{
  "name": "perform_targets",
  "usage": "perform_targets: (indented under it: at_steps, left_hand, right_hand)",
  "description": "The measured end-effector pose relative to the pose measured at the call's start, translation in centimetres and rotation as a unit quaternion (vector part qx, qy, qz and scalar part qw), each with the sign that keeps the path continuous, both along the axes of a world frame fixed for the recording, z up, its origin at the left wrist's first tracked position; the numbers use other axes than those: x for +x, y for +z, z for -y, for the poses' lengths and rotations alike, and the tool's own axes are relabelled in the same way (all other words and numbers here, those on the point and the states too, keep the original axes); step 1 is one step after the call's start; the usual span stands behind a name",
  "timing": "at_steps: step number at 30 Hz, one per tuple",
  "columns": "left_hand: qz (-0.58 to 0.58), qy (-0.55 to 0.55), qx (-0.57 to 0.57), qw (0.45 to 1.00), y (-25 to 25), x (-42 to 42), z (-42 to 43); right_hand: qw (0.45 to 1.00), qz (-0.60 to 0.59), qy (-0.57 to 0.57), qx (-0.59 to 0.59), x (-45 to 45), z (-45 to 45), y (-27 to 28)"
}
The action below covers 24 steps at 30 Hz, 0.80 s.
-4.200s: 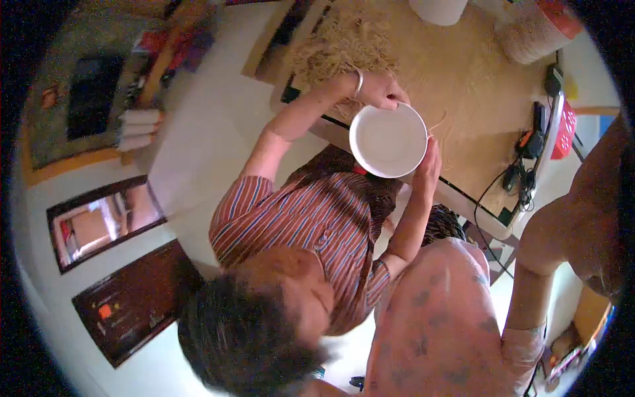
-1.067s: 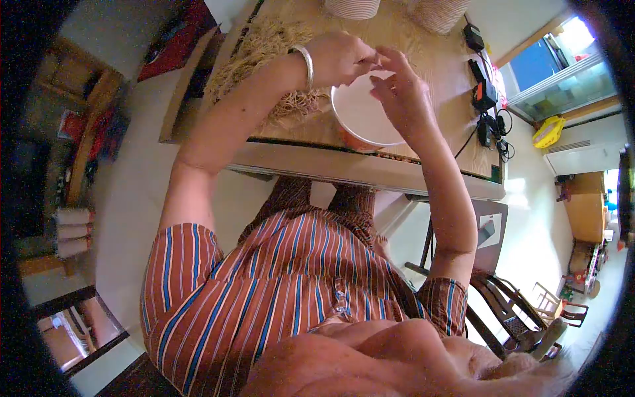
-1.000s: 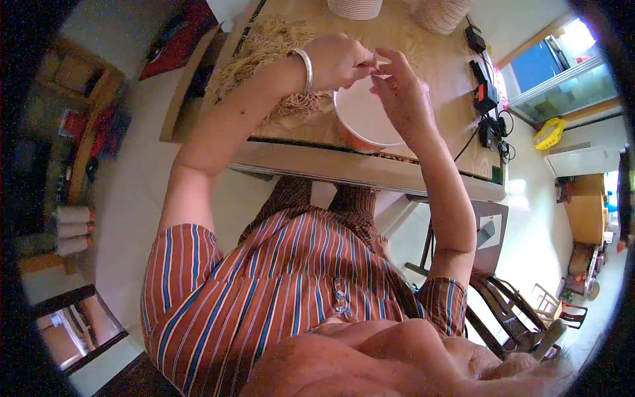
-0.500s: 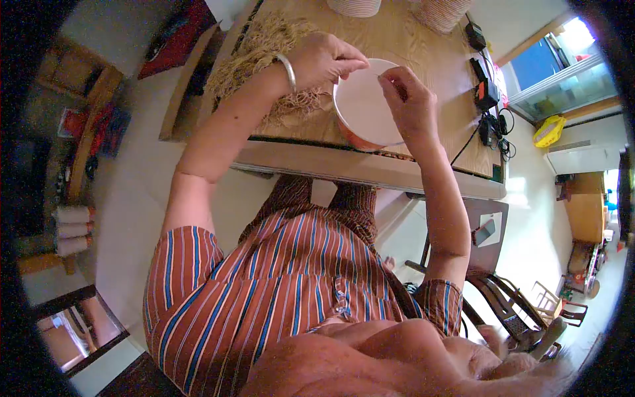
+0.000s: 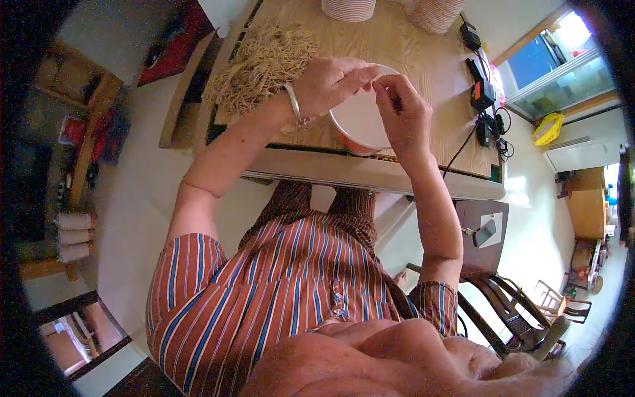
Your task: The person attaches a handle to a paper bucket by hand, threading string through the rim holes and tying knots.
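My left hand (image 5: 338,83), with a pale bangle at its wrist, is closed, its fingers pressed together over the far side of a white-lined round container (image 5: 357,120). Almost touching it, my right hand (image 5: 402,106) is pinched closed above the container's right side. What the fingertips hold is too small to make out. The container has a reddish outside and stands at the near edge of the wooden table (image 5: 397,40). A heap of tan, string-like strands (image 5: 264,66) lies beside my left hand and wrist.
Two ribbed pale containers, one (image 5: 348,8) at top centre and another (image 5: 435,13) to its right, stand on the table. Black adapters and cables (image 5: 486,96) run along its right edge. A phone (image 5: 485,231) rests on a dark surface near a chair (image 5: 509,304).
Compared with half a second ago, my left hand has moved down, and its fingertips now meet near those of my right hand. The two hands were apart then. More of the strand heap shows.
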<state>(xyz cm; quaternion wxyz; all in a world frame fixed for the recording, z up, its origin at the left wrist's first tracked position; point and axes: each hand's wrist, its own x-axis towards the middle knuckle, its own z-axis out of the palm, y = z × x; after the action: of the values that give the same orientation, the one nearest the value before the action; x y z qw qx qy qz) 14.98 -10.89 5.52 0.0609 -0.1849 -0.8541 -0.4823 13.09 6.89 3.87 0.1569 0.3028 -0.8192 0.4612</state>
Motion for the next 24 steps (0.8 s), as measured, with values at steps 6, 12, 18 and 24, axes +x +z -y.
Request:
perform_targets:
  at_steps: [6,12,18,24]
  left_hand:
    - [0.002,-0.027,0.032,0.999,-2.6,-1.3,0.3]
    - [0.005,-0.034,0.049,0.998,-2.4,-1.1,0.4]
    - [0.019,-0.025,-0.002,1.0,-2.4,-1.6,1.2]
    - [-0.009,-0.048,-0.016,0.999,-1.6,-1.2,1.7]
  right_hand:
    - [1.0,-0.001,0.005,0.007,0.1,0.2,0.1]
    - [1.0,-0.02,0.011,-0.017,-0.2,0.5,-0.2]
    - [1.0,-0.023,0.015,0.012,-0.6,0.4,-0.2]
    - [0.998,-0.027,0.057,0.029,-1.2,0.2,-0.3]
